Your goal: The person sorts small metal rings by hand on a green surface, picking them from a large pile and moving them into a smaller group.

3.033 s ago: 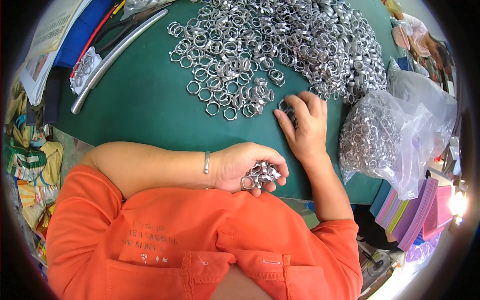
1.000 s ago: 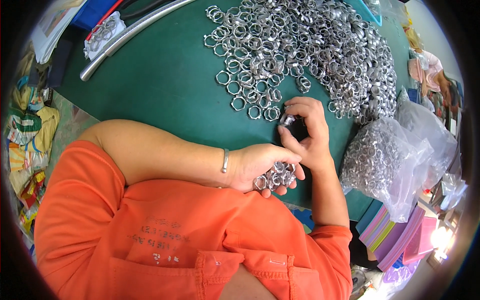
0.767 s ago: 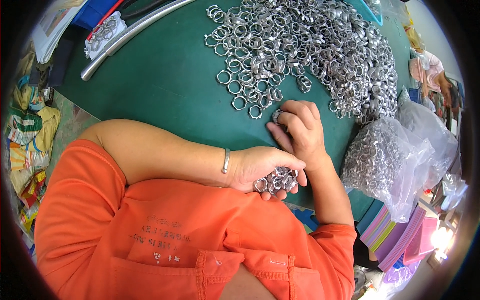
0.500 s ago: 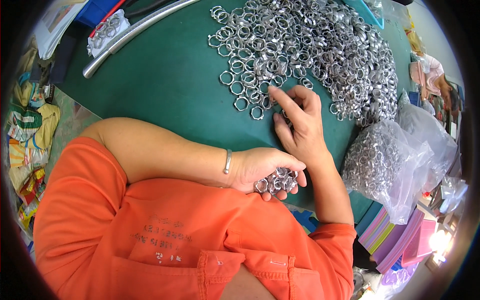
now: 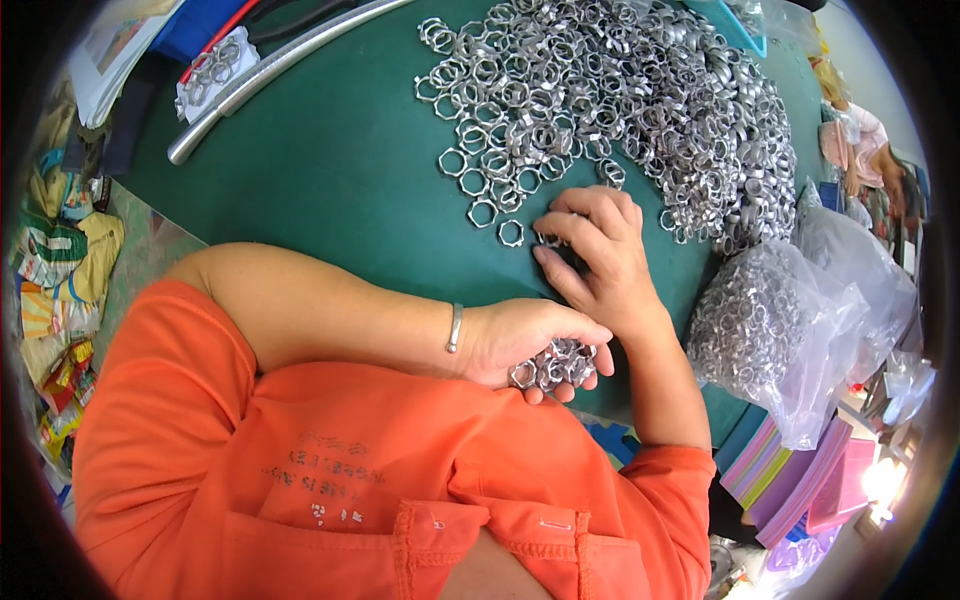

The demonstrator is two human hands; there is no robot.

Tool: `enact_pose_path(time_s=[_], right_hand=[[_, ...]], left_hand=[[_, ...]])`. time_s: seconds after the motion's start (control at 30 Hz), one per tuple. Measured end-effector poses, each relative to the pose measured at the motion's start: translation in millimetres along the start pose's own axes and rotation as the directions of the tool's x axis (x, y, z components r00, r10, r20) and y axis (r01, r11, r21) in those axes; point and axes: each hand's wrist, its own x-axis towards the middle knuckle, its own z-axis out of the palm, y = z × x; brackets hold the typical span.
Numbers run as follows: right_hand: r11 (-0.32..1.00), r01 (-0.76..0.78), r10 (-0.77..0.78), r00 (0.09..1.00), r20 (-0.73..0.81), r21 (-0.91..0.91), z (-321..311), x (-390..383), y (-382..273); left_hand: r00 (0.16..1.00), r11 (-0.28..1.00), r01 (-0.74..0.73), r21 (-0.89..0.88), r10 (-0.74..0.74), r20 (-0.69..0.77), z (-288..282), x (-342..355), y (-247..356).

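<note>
My left hand (image 5: pixel 555 355) lies cupped at the table's front edge, closed round a handful of silver octagonal metal rings (image 5: pixel 555 368), a steel bangle (image 5: pixel 455 328) on its wrist. Just beyond it, my right hand (image 5: pixel 595 255) bends its fingers and thumb round what looks like a ring (image 5: pixel 548 240), partly hidden by the fingertips. Above both hands a large heap of such rings (image 5: pixel 640 90) spreads over the green table (image 5: pixel 330 180), with a few flat single ones (image 5: pixel 510 232) at its lower left edge.
Bagged rings (image 5: pixel 745 320) sit at right. A long curved metal bar (image 5: pixel 235 95), a blue tray (image 5: pixel 185 22) and papers (image 5: pixel 110 60) are upper left; a turquoise basket (image 5: pixel 740 25) is at top. Coloured sheets (image 5: pixel 790 470) stand lower right. Another person (image 5: pixel 860 135) shows at far right.
Over three seconds the view has shifted and my right hand has repeatedly flexed near the heap's lower edge. Half a second ago its forefinger reached higher; now it is drawn lower, curled.
</note>
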Motion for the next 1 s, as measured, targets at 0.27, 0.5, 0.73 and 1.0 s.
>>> enact_pose_path(time_s=[0.27,0.5,0.73,1.0], right_hand=[[0.991,-0.011,0.022,0.997,0.077,-0.133,-14.0,-36.8,-4.1],[0.679,-0.399,0.474,0.879,0.048,0.616,-4.1,-60.8,-3.6],[0.974,-0.030,-0.048,0.941,-0.335,-0.224,2.1,-55.1,-0.1],[0.959,0.008,-0.116,0.924,-0.364,-0.284,-5.5,-66.4,0.9]], left_hand=[[0.999,0.999,-0.035,0.009,0.035,0.028,7.1,-5.8,9.4],[0.921,0.917,-0.388,-0.092,0.386,-0.049,92.6,25.0,71.5],[0.828,0.645,-0.516,0.564,0.544,0.136,244.9,125.9,112.7],[0.694,0.353,-0.621,0.699,0.662,0.283,234.2,112.7,131.6]])
